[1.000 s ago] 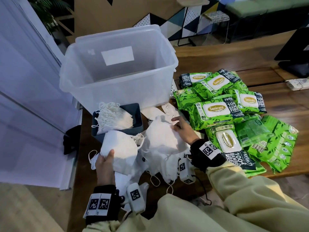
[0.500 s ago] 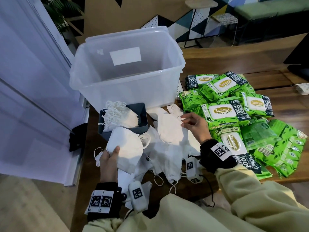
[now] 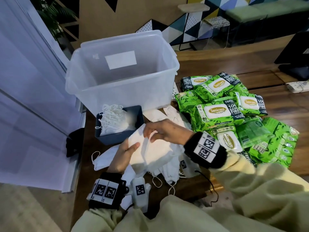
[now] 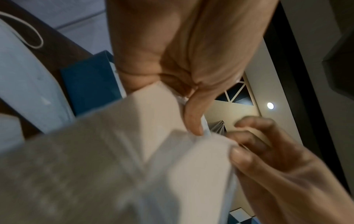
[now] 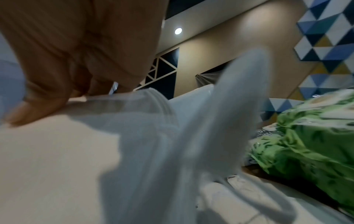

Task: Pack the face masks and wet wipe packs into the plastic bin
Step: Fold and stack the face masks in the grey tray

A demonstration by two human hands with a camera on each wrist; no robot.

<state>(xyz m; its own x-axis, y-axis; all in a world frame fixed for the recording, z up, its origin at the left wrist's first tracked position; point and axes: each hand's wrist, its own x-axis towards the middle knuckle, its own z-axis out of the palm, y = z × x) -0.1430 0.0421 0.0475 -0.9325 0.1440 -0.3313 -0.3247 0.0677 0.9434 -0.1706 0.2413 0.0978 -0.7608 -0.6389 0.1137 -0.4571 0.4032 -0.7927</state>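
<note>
**Operator:** Currently, where are both hands?

**Inspector:** Both are at one stack of white face masks [image 3: 150,153], held above the wooden table [image 3: 267,104] just in front of the small dark blue tray [image 3: 120,136]. The left hand [image 3: 123,154] supports the stack from the near-left side, thumb laid over the top face and fingers curled beneath. The right hand [image 3: 165,131] comes in from the right; its thumb and fingertips pinch the far upper edge of the stack. The left wrist view shows that pinch on the mask edge [image 4: 210,145].

**Operator:** Location of remaining masks?

**Inspector:** Loose masks [image 3: 167,168] lie on the table beneath and beside the held stack, ear loops trailing toward the near edge. Another bundle [image 3: 113,118] sits in the blue tray.

**Operator:** Bin and wipes?

**Inspector:** The clear plastic bin [image 3: 120,91] stands upright behind the tray, lid off; no item shows inside. The green wet wipe packs [image 3: 220,111] are piled on the table to the right of the bin, overlapping one another, apart from both hands.
</note>
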